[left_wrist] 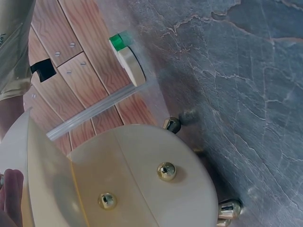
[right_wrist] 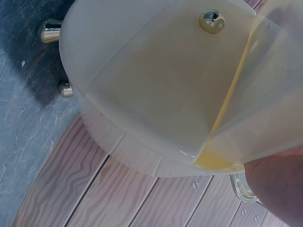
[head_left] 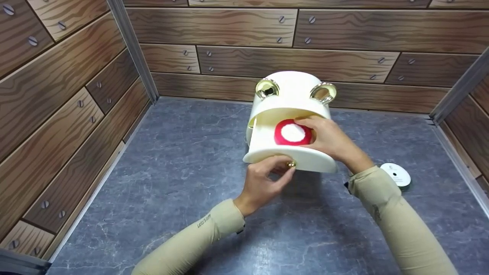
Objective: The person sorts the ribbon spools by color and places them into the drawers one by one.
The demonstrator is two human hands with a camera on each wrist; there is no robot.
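Observation:
A cream cabinet (head_left: pixel 292 86) with two gold rings on top and a rounded front stands near the back wall. Its top drawer (head_left: pixel 263 135) is pulled out. Thumb and fingers of my left hand (head_left: pixel 265 183) pinch the gold knob (head_left: pixel 291 164) on the drawer front. Inside the drawer, my right hand (head_left: pixel 328 137) grips a round red thing with a white centre (head_left: pixel 280 138) from its right side; its kind is unclear. Lower knobs (left_wrist: pixel 166 171) show on the cabinet front in the left wrist view. The right wrist view catches only part of the right hand (right_wrist: pixel 279 187).
A flat white spool-like disc (head_left: pixel 397 175) with a green edge lies on the grey marbled surface (head_left: pixel 183 164) at the right. Wood-patterned walls (head_left: pixel 229 26) with metal corner strips enclose the back and sides. Short gold feet (right_wrist: pixel 51 31) carry the cabinet.

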